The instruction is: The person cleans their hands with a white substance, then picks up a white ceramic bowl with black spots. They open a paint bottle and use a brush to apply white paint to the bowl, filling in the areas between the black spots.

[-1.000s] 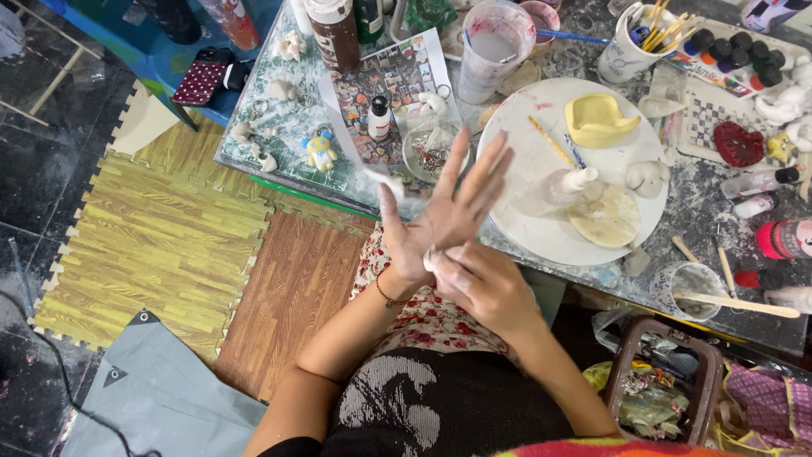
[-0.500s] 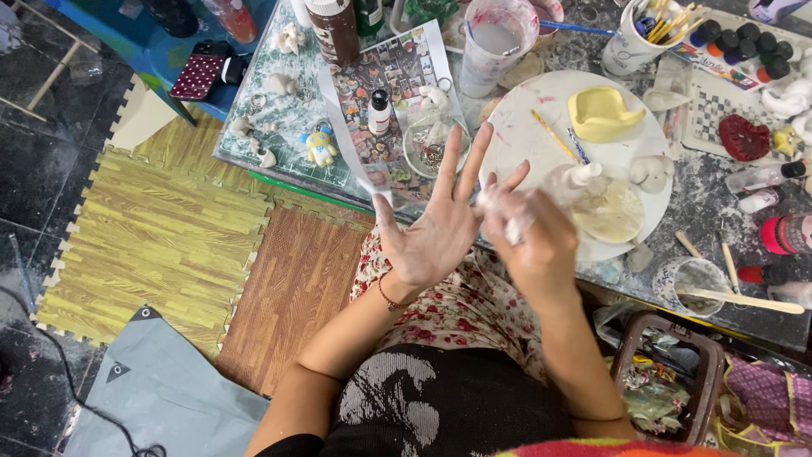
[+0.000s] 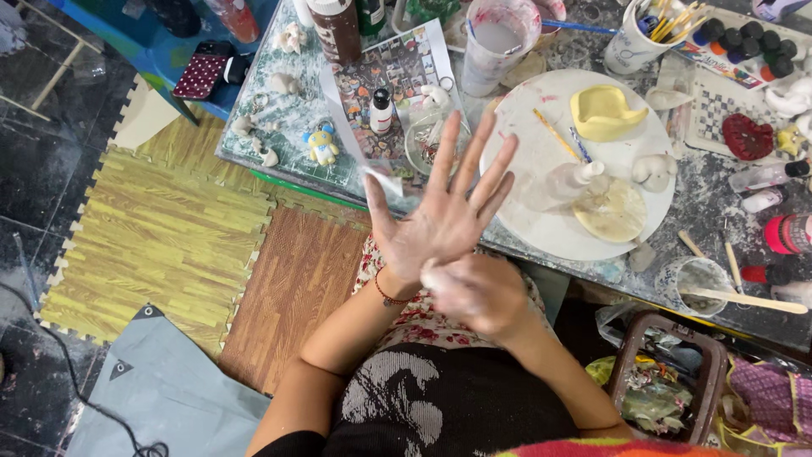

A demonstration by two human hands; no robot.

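My left hand point(image 3: 440, 211) is held flat in front of me, palm up, with its fingers spread wide and dusted white. My right hand point(image 3: 482, 292) presses against the heel of that palm, curled over a small white clay lump point(image 3: 433, 273) squeezed between the two hands. Both hands hover over the table's near edge, just left of a round white work board point(image 3: 541, 233). On that board stand a yellow clay piece point(image 3: 602, 112), a small white clay figure point(image 3: 579, 176) and a pale disc point(image 3: 611, 211).
The table holds a cloudy water cup point(image 3: 499, 34), a cup of brushes point(image 3: 647, 38), a brown bottle point(image 3: 336, 30), a small dropper bottle point(image 3: 382, 110) and a tiny blue-and-yellow figure point(image 3: 321, 144). Foam floor mats point(image 3: 161, 245) lie at the left. A handled bag point(image 3: 668, 381) sits at the lower right.
My right hand has slid from my left hand's fingertips back down to the heel of the palm, with the white lump under it. The left hand stays spread.
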